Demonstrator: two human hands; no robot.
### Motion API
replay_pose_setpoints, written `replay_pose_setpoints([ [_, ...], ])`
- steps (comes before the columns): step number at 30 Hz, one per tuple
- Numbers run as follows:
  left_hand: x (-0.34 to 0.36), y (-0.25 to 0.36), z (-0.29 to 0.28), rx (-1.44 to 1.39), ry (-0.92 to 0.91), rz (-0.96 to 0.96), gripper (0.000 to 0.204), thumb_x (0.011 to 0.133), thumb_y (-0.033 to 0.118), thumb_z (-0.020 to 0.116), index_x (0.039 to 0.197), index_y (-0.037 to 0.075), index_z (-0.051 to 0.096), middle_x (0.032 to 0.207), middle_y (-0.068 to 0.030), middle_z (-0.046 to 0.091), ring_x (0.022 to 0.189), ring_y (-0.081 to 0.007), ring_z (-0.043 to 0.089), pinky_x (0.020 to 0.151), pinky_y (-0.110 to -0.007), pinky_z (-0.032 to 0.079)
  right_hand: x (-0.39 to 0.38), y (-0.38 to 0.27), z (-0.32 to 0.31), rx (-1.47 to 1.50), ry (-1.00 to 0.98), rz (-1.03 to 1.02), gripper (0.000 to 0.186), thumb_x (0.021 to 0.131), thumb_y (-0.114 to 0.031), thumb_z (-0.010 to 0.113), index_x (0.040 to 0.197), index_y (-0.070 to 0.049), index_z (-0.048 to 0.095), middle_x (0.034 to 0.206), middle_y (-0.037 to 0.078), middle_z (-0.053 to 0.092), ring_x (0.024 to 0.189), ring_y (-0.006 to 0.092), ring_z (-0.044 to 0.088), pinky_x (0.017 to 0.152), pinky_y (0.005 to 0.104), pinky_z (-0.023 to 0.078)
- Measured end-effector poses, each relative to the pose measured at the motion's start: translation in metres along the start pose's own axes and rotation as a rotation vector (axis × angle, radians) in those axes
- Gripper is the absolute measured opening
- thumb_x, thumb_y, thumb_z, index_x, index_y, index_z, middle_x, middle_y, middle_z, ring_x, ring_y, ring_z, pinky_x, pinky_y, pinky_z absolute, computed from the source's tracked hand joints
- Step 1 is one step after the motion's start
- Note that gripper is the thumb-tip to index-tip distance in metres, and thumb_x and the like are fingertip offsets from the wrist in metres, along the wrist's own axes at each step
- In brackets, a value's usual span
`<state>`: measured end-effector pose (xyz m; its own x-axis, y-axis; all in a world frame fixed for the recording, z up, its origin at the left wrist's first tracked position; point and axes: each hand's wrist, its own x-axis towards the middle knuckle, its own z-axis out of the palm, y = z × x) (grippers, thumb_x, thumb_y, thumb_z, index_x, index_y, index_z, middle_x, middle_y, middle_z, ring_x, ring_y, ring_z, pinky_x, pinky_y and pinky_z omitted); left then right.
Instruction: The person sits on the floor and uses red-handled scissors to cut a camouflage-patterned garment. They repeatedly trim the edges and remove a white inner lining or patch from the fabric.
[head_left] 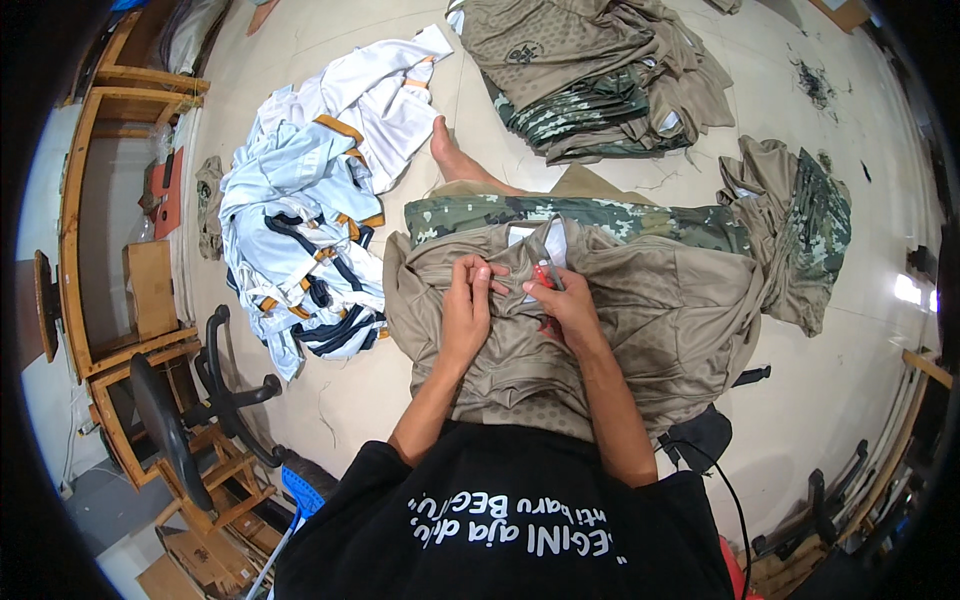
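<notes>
A khaki-brown shirt (680,310) with camouflage trim lies spread across my lap, its collar away from me. My left hand (468,308) pinches the shirt fabric just below the collar, fingertips pressed together. My right hand (572,308) is closed around small red-handled thread snips (543,272), close to the white-lined neck opening. The fingers partly cover the snips, so I cannot tell whether the blades touch the cloth. A camouflage strip of cloth (590,214) runs along the far edge of the shirt.
White and pale blue garments (300,190) are heaped at the left. Brown and camouflage shirts (590,70) lie stacked ahead, with another bunch (800,235) at right. Dark thread scraps (815,85) litter the tiled floor. A wooden shelf (75,230) and a black chair base (215,385) stand left.
</notes>
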<state>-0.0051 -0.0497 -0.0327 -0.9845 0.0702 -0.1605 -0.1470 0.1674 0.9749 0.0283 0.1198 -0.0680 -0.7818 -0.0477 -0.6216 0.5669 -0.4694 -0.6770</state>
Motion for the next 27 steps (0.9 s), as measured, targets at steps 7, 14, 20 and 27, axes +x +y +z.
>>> replay_pose_setpoints([
  [7,-0.002,0.008,-0.002,0.453,-0.129,0.086,0.015,0.102,0.010,0.063,0.114,0.001,0.065,0.105,-0.0122,0.070,0.079,-0.0148,0.067,0.070,-0.030,0.053,-0.001,-0.001,0.000,-0.049,-0.014,-0.040,0.017,0.085,-0.014,0.080,0.096,-0.001,0.073,0.088,-0.002,0.069,0.079,0.0076,0.058,0.074,0.0267,0.046],
  [14,0.003,-0.008,-0.002,-0.114,0.021,-0.002,0.023,0.101,0.008,0.063,0.122,-0.001,0.059,0.104,-0.0126,0.072,0.073,-0.0155,0.070,0.067,-0.031,0.052,0.003,0.004,-0.002,-0.022,0.001,-0.033,0.017,0.084,-0.012,0.080,0.095,-0.002,0.073,0.087,-0.002,0.068,0.079,0.0070,0.057,0.074,0.0260,0.045],
  [20,0.004,0.003,-0.003,0.464,-0.117,0.321,0.018,0.099,0.010,0.068,0.108,-0.005,0.064,0.096,-0.0136,0.070,0.073,-0.0185,0.070,0.066,-0.032,0.052,0.002,0.004,-0.001,-0.020,0.005,-0.014,0.016,0.084,-0.012,0.080,0.094,-0.002,0.072,0.087,-0.003,0.067,0.080,0.0075,0.057,0.074,0.0263,0.045],
  [27,0.001,0.008,-0.002,0.361,-0.085,0.064,0.019,0.105,0.014,0.060,0.102,-0.004,0.064,0.093,-0.0147,0.071,0.079,-0.0216,0.072,0.072,-0.033,0.053,0.002,0.004,0.002,-0.054,0.009,-0.140,0.022,0.087,-0.019,0.079,0.096,-0.001,0.072,0.086,0.001,0.070,0.078,0.0104,0.060,0.074,0.0281,0.047],
])
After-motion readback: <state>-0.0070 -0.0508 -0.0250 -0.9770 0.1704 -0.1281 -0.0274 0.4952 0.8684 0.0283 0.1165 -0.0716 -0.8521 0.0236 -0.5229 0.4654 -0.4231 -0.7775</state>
